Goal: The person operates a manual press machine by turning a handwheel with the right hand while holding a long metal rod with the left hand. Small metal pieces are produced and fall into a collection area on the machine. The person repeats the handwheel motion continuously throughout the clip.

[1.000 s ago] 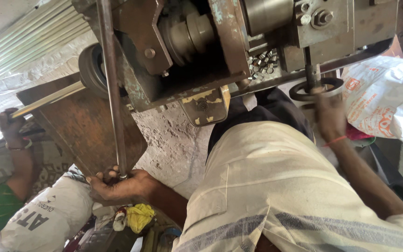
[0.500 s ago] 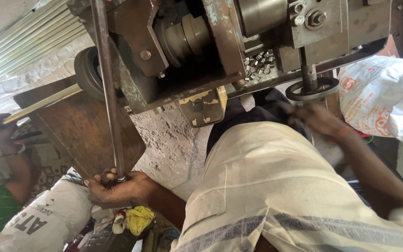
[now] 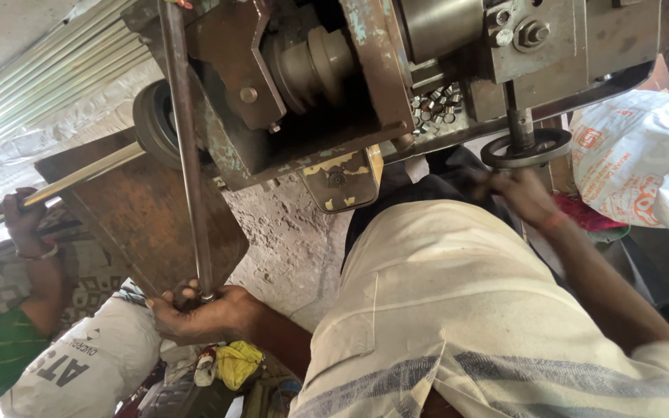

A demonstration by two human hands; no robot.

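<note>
Head view: your left hand (image 3: 199,316) is clenched around the bottom end of the long steel lever (image 3: 186,147), which runs up beside the rusty machine (image 3: 365,85). Your right hand (image 3: 524,195) sits just under the small handwheel (image 3: 526,148); can't tell its grip. Co-worker's hand (image 3: 25,220) grips a metal strip (image 3: 71,182) at far left.
</note>
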